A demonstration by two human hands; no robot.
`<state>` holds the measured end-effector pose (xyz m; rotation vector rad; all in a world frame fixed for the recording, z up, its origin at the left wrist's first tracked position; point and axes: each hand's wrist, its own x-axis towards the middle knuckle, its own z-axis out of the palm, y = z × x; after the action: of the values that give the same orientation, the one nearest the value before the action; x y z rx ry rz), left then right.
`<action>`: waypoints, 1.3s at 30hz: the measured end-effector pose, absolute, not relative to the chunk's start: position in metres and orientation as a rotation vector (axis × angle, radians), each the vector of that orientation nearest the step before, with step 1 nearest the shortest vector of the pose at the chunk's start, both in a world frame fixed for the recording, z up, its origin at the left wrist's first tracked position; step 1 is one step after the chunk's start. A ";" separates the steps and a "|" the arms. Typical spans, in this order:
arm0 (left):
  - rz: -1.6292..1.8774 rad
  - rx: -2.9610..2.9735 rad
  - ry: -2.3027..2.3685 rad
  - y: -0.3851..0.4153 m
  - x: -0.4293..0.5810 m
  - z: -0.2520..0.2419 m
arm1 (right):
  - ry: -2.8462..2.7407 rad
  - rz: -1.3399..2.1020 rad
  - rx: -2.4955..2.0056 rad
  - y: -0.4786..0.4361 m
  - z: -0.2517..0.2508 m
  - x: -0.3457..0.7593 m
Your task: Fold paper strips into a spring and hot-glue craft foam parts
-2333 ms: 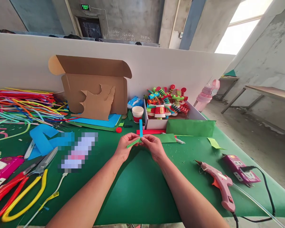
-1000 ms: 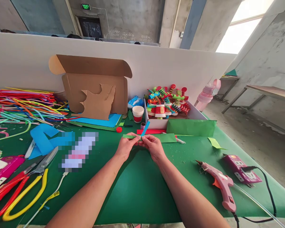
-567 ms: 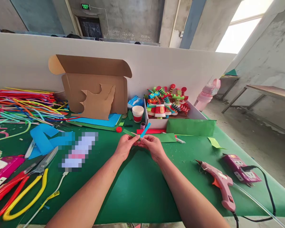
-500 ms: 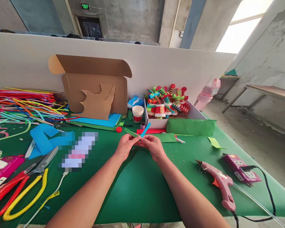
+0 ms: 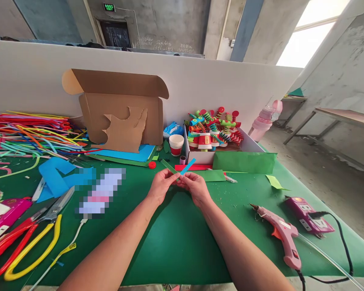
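Note:
Close together over the middle of the green table, my two hands pinch narrow paper strips. Between the thumb and fingers of my left hand (image 5: pixel 161 186) is a green paper strip (image 5: pixel 169 166), slanting up to the left. My right hand (image 5: pixel 195 188) grips a blue paper strip (image 5: pixel 188 165) that points up to the right. The lower ends of both strips meet at my fingertips, where the fingers hide how they join. Just beyond my hands lie a red paper strip (image 5: pixel 180 167) and a green paper piece (image 5: pixel 212 176).
A pink glue gun (image 5: pixel 280 230) and a purple power strip (image 5: pixel 307 216) with cables lie right. Scissors (image 5: pixel 51 218) and curled blue paper (image 5: pixel 56 178) are left. Behind stand stacked paper cups (image 5: pixel 176 144), a box of paper figures (image 5: pixel 197 157) and a cardboard box (image 5: pixel 121 105).
The blue strip has tilted further to the right, and the green strip stands a little steeper. My hands stay in nearly the same place.

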<state>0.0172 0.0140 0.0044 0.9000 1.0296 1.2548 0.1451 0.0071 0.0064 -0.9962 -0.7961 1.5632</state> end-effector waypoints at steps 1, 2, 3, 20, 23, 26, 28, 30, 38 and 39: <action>1.244 0.902 1.023 0.014 0.017 0.004 | -0.787 1.565 -0.988 0.007 0.006 0.145; 1.237 0.903 1.019 0.014 0.017 0.005 | -0.784 1.568 -0.981 0.007 0.006 0.144; 1.234 0.897 1.019 0.014 0.016 0.005 | -0.787 1.570 -0.979 0.007 0.005 0.144; 1.202 0.912 1.059 0.012 0.016 0.011 | -0.810 1.570 -0.992 0.007 0.004 0.147; 1.205 0.939 1.085 0.012 0.015 0.013 | -0.806 1.584 -0.984 0.007 0.005 0.147; 1.199 0.970 1.100 0.012 0.015 0.014 | -0.801 1.557 -0.992 0.007 0.005 0.147; 1.199 0.965 1.099 0.012 0.016 0.014 | -0.796 1.535 -1.001 0.008 0.004 0.147; 1.198 0.950 1.084 0.012 0.017 0.013 | -0.787 1.508 -1.003 0.008 0.003 0.146; 1.196 1.010 1.091 0.012 0.017 0.011 | -0.773 1.462 -1.005 0.008 0.002 0.144; 1.191 1.018 1.101 0.012 0.017 0.012 | -0.775 1.450 -1.009 0.008 0.003 0.144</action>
<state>0.0166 0.0122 0.0120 1.0182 1.1008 1.1912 0.1442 0.0080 0.0026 -1.0091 -0.7753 1.4503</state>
